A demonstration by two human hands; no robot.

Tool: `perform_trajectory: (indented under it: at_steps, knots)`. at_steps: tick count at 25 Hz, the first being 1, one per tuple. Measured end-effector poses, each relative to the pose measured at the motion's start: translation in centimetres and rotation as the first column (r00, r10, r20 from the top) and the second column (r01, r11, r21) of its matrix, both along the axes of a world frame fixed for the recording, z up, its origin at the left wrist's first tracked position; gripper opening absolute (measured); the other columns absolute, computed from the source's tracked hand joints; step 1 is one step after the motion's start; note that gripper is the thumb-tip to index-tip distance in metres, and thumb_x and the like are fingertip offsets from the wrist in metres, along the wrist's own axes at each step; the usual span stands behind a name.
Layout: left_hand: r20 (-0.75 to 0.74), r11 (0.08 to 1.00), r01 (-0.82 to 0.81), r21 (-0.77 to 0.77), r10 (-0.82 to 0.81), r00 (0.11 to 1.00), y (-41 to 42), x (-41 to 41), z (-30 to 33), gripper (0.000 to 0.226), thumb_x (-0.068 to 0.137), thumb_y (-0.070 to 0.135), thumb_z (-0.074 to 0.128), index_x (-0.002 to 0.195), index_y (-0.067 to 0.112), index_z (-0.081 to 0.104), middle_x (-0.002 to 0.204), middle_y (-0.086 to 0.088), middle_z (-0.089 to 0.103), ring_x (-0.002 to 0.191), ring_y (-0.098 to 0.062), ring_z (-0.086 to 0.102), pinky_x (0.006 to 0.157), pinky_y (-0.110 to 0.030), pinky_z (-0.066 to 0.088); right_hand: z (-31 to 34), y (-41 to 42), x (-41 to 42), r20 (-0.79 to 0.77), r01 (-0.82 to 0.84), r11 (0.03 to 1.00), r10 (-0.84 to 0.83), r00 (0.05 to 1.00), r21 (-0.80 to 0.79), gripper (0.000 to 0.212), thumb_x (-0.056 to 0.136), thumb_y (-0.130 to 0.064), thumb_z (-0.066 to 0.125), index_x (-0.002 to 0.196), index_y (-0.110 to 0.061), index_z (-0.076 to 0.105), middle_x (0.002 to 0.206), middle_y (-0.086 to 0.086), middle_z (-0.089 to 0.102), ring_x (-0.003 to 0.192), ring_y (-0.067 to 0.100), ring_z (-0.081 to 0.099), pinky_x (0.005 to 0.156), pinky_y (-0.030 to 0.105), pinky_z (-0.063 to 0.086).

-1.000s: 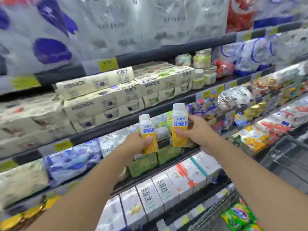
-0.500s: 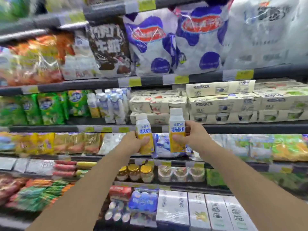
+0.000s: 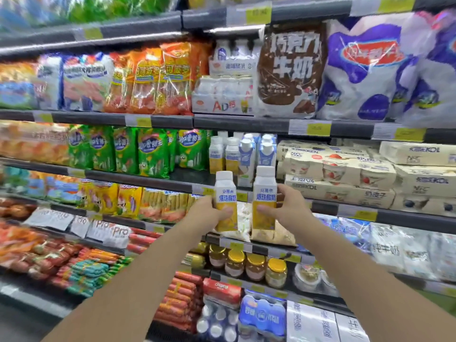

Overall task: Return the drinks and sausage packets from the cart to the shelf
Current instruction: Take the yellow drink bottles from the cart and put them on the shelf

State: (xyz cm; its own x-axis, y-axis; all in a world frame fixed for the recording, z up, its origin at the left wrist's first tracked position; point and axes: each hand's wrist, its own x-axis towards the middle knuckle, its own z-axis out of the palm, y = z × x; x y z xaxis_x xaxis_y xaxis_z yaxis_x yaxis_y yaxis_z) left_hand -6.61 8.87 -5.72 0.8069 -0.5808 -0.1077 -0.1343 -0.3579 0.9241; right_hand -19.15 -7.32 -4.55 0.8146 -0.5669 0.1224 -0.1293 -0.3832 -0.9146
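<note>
From the head camera I face a chilled supermarket shelving unit [image 3: 158, 180] with dark grey shelf edges carrying yellow price tags, its tiers packed from left to right. On the upper tier stand orange plastic sausage packets [image 3: 158, 80], a white multipack of small bottles [image 3: 223, 95], a brown chocolate milk bag [image 3: 290, 70] and large white bags with purple spots [image 3: 365, 67]. The tier below holds green sausage packets [image 3: 150, 151] toward its left end, a group of yellow-and-white drink bottles [image 3: 223, 154] and blue-and-white cartons [image 3: 266, 151] at its middle, and cream yoghurt multipack boxes [image 3: 345, 174] toward its right end. Lower down I see gold-lidded glass jars [image 3: 255, 266] at the front edge of their tier, with red sausages [image 3: 177, 294] stacked to their left.

My left hand [image 3: 209, 213] grips one yellow-and-white drink bottle with a white cap [image 3: 225, 201], fingers curled round its lower body. My right hand [image 3: 288, 208] grips a matching second bottle [image 3: 264, 197] the same way. Both bottles are upright, side by side but not touching, held in front of the shelf edge just below the matching bottles.
</note>
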Motion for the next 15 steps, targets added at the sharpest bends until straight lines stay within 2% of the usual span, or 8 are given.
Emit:
perform_trajectory:
  at_steps: [2, 3, 5, 7, 9, 10, 15]
  knots:
    - [-0.015, 1.000, 0.001, -0.009, -0.002, 1.000, 1.1, 2.0, 0.2, 0.027, 0.091, 0.024, 0.067, 0.115, 0.016, 0.059, 0.101, -0.001, 0.069, 0.087, -0.015, 0.066, 0.068, -0.030, 0.054, -0.1, 1.2, 2.4, 0.017, 0.007, 1.000, -0.007, 1.000, 0.015, 0.039, 0.081, -0.014, 0.080, 0.115, -0.022, 0.063, 0.098, -0.006, 0.068, 0.092, 0.016, 0.064, 0.066, 0.024, 0.049]
    - [-0.012, 1.000, 0.002, -0.008, -0.002, 1.000, 1.3, 3.0, 0.1, 0.026, 0.090, 0.023, 0.068, 0.114, 0.018, 0.060, 0.104, -0.003, 0.070, 0.092, -0.020, 0.068, 0.075, -0.038, 0.058, -0.3, 1.7, 3.4, 0.021, 0.012, 1.000, -0.012, 1.000, 0.020, 0.039, 0.081, -0.013, 0.079, 0.115, -0.022, 0.062, 0.098, -0.005, 0.067, 0.090, 0.013, 0.063, 0.065, 0.023, 0.048]
    - [0.000, 1.000, -0.002, -0.007, 0.002, 1.000, 1.1, 4.8, -0.3, 0.026, 0.088, 0.025, 0.070, 0.112, 0.020, 0.061, 0.106, -0.005, 0.071, 0.098, -0.026, 0.068, 0.083, -0.047, 0.056, -0.8, 2.3, 5.4, 0.019, 0.029, 1.000, -0.029, 0.999, 0.009, 0.039, 0.083, -0.013, 0.078, 0.115, -0.023, 0.059, 0.096, -0.009, 0.064, 0.085, 0.006, 0.060, 0.064, 0.021, 0.048]
    - [0.011, 1.000, -0.018, -0.022, 0.018, 1.000, 0.7, 6.1, -0.4, 0.031, 0.087, 0.025, 0.071, 0.115, 0.017, 0.060, 0.106, -0.004, 0.070, 0.094, -0.022, 0.068, 0.076, -0.042, 0.058, -1.2, 2.4, 7.1, 0.017, 0.046, 0.999, -0.046, 0.999, -0.002, 0.039, 0.083, -0.013, 0.077, 0.116, -0.022, 0.057, 0.094, -0.012, 0.063, 0.085, 0.005, 0.060, 0.071, 0.027, 0.052]
    - [0.016, 0.998, -0.042, -0.050, 0.043, 0.999, -0.1, 7.3, -0.3, 0.035, 0.086, 0.022, 0.072, 0.117, 0.013, 0.060, 0.106, -0.004, 0.070, 0.092, -0.018, 0.068, 0.070, -0.031, 0.054, -1.1, 2.0, 8.5, 0.022, 0.048, 0.999, -0.047, 0.999, -0.021, 0.038, 0.084, -0.013, 0.077, 0.115, -0.021, 0.056, 0.097, -0.009, 0.065, 0.091, 0.012, 0.064, 0.081, 0.036, 0.056]
    - [0.019, 0.996, -0.066, -0.060, 0.067, 0.998, -0.6, 7.9, -0.1, 0.036, 0.085, 0.021, 0.074, 0.117, 0.013, 0.060, 0.106, -0.004, 0.070, 0.093, -0.019, 0.068, 0.070, -0.030, 0.054, -0.9, 1.6, 9.2, 0.025, 0.041, 0.998, -0.040, 0.999, -0.039, 0.037, 0.084, -0.013, 0.076, 0.113, -0.022, 0.055, 0.099, -0.007, 0.066, 0.094, 0.015, 0.064, 0.084, 0.038, 0.056]
    - [0.114, 0.987, -0.157, -0.036, 0.160, 0.981, -2.7, 11.2, 1.4, 0.032, 0.082, 0.021, 0.076, 0.111, 0.018, 0.063, 0.104, -0.002, 0.071, 0.096, -0.019, 0.067, 0.089, -0.044, 0.055, -0.1, 0.6, 12.4, 0.061, 0.029, 0.992, -0.021, 0.998, -0.123, 0.040, 0.082, -0.012, 0.078, 0.105, -0.030, 0.051, 0.101, -0.007, 0.067, 0.098, 0.015, 0.064, 0.088, 0.036, 0.053]
